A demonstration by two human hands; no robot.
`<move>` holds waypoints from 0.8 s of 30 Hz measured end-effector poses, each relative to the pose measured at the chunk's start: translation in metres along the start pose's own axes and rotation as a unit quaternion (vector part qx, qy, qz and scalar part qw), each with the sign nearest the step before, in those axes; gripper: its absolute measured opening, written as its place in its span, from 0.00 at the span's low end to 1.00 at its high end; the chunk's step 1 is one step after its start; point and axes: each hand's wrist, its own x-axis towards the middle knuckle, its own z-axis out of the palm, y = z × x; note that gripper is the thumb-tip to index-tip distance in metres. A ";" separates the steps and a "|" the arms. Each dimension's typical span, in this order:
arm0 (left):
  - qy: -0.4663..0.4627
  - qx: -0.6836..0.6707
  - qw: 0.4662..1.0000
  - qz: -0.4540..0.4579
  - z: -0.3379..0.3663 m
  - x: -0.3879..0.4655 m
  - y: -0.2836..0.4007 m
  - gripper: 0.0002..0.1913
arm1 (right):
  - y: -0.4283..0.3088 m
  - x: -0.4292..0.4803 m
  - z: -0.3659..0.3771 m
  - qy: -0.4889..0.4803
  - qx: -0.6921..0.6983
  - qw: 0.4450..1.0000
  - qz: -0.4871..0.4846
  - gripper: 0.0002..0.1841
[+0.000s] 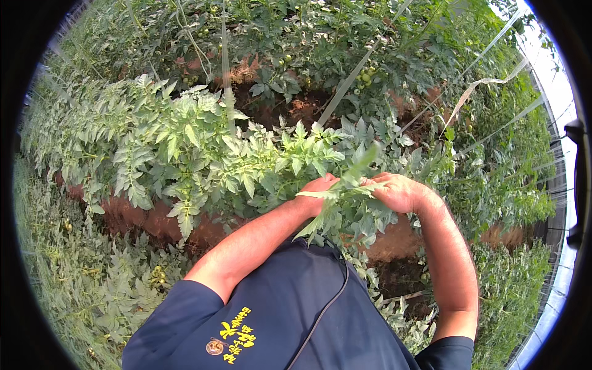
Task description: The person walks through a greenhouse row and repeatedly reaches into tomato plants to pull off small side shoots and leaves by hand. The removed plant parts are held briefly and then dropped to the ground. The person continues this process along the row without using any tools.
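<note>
My left hand (320, 188) reaches in among the leaves of a tomato plant (252, 164), its fingers largely hidden by foliage. Close by on the right, my right hand (397, 190) has its thumb and fingers closed at a leafy tomato shoot (342, 196). The shoot stands between the two hands, and its raised leaf tip is blurred. What the left fingers grip, if anything, cannot be made out.
Pale plastic strings (351, 78) slant down into the plant rows. Green tomato clusters (365, 77) hang in the row beyond, more fruit (158, 274) at lower left. Reddish-brown soil (148, 219) shows between rows. A dark cable (330, 300) runs down my shirt (286, 296).
</note>
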 end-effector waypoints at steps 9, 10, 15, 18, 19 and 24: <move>0.005 -0.623 0.782 -0.002 -0.026 -0.009 0.063 0.23 | -0.027 -0.031 0.010 0.040 0.679 0.631 -0.373 0.49; 0.050 -0.600 0.798 -0.001 -0.017 -0.002 0.009 0.23 | -0.021 -0.028 0.011 0.083 0.725 0.560 -0.391 0.45; 0.184 0.136 0.973 0.038 -0.007 0.018 -0.088 0.24 | 0.037 0.064 0.073 0.334 0.753 0.564 -0.057 0.35; 0.209 0.328 0.920 0.055 -0.014 0.032 -0.050 0.24 | 0.023 0.090 0.098 0.259 0.734 0.612 -0.137 0.34; 0.228 0.317 0.919 0.050 -0.016 0.031 -0.035 0.23 | 0.024 0.093 0.097 0.215 0.688 0.662 -0.205 0.33; 0.134 -0.417 0.898 -0.043 -0.020 0.038 -0.003 0.24 | 0.079 0.135 0.137 0.297 0.471 0.813 -0.170 0.32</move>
